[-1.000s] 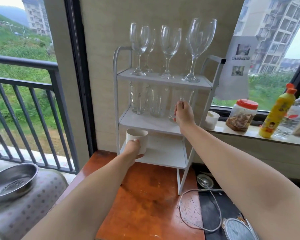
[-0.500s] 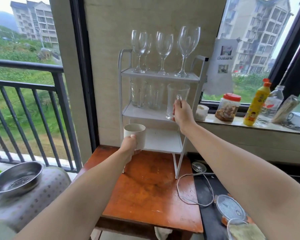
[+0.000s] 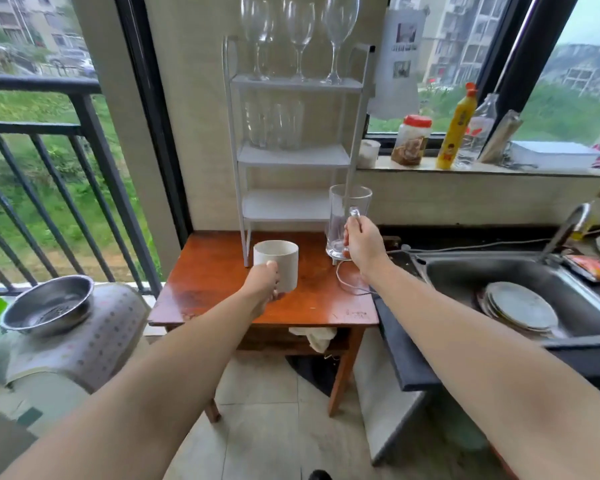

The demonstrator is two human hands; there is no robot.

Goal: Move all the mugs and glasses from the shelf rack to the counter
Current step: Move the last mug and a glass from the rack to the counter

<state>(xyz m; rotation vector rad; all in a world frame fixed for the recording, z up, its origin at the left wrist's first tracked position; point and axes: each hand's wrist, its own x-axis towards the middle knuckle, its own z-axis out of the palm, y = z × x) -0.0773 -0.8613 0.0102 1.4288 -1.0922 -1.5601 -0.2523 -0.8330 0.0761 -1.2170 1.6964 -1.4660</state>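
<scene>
Holding upright (mouths up) white mug [image 3: 278, 263] and glass mug [image 3: 343, 220], both hands.

White mug [image 3: 276, 264], reddish-brown table [image 3: 222, 271]

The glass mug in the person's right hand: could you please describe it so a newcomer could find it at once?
Start at the white shelf rack standing on the wooden table. Just in front of its lower right corner, the right hand holds a tall clear glass mug by its handle. Unlike the opaque white mug in the left hand, it is see-through.
</scene>
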